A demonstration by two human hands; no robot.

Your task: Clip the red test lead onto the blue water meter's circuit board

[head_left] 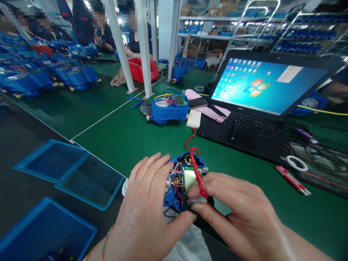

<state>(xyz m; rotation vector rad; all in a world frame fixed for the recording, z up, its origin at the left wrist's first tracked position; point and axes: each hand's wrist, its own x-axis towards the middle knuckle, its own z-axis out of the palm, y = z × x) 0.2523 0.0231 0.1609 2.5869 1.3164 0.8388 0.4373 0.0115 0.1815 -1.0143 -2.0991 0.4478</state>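
Nearest, at six o'clock: left hand (152, 203) spread flat over an open blue meter (181, 181) (wiring exposed), right hand (239, 214) pinching a red probe (199, 179) onto its board, second blue meter (167, 108) at twelve, laptop (261, 105) at two.

Glossy blue moulded plastic on the opened blue meter housing (174, 195), with thin plastic-coated wires bunched inside. Smooth shiny red plastic on the red probe clip (199, 179), same sort of coating on its red lead. Matt green mat (130, 134) over the bench, looks rubbery and faintly textured. Matt black plastic on the open black laptop (244, 134), glossy screen though. Semi-gloss blue plastic on the shallow blue trays (89, 181). Dull brass-coloured metal fittings on the second blue meter (168, 110). Pink paper sheets (209, 108), flat and matt
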